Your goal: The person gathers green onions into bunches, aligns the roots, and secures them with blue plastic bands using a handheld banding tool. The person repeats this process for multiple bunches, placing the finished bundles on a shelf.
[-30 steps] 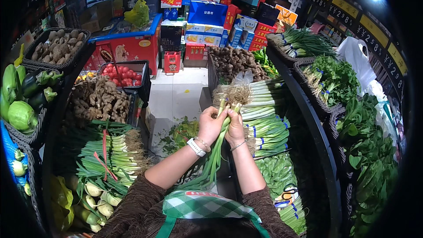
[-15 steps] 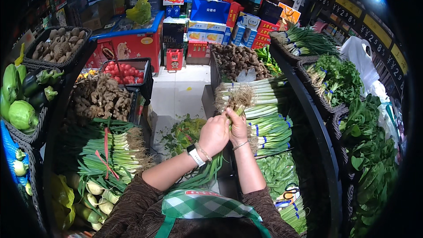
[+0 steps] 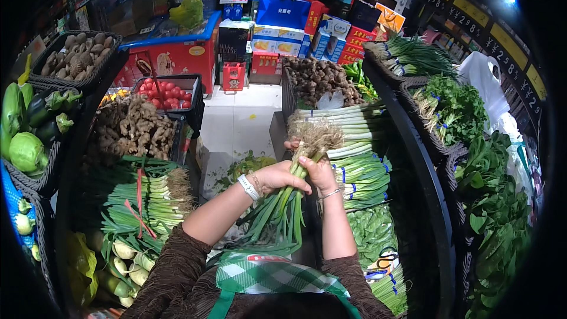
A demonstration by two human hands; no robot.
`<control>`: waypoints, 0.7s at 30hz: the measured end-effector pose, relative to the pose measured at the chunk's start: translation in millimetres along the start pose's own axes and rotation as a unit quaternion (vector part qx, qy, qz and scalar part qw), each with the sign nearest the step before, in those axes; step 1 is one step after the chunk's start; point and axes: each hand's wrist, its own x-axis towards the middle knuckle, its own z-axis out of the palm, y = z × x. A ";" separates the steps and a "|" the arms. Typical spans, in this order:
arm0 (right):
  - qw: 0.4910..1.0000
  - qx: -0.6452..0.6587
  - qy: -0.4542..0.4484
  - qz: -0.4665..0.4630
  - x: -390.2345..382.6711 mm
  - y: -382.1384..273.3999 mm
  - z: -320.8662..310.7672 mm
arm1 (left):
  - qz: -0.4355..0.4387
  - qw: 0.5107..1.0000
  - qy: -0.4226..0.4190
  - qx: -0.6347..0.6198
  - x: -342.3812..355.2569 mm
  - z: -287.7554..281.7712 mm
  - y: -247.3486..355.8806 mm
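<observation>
A bunch of scallions (image 3: 274,217) is held between my hands at the middle, its pale roots pointing up and away and its green leaves hanging toward me. My left hand (image 3: 273,178) wraps round the stalks, thumb across the front. Higher up, my right hand (image 3: 320,175) grips the stalks close to the roots, its thumb on top; some fingers are hidden behind the bunch. Beyond and to the right lie thick white-stalked leeks (image 3: 348,130). Nearer on that side are green bunches (image 3: 361,178) tied with blue bands.
On the left are scallions with a red tie (image 3: 155,198), ginger (image 3: 134,124), tomatoes (image 3: 167,93) and white radishes (image 3: 125,266). Leafy greens (image 3: 373,230) and scissors (image 3: 388,256) lie at the right, inside a dark rail (image 3: 426,183). Loose leaves (image 3: 243,165) litter the floor.
My left hand has turned and moved lower along the stalks, so its thumb now crosses the front. The bunch is tilted and its stalks show more; my hands were pressed together before.
</observation>
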 end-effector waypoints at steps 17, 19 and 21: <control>0.728 -0.605 0.258 -0.193 -7.4 -28.1 26.6 | -0.073 0.886 0.345 0.302 8.5 5.8 -20.5; 0.740 -0.597 0.236 -0.200 -7.3 -28.6 23.9 | -0.089 0.874 0.353 0.322 6.3 7.0 -19.6; 0.764 -0.574 0.203 -0.215 -7.9 -27.4 20.5 | -0.103 0.870 0.359 0.321 5.1 7.3 -20.2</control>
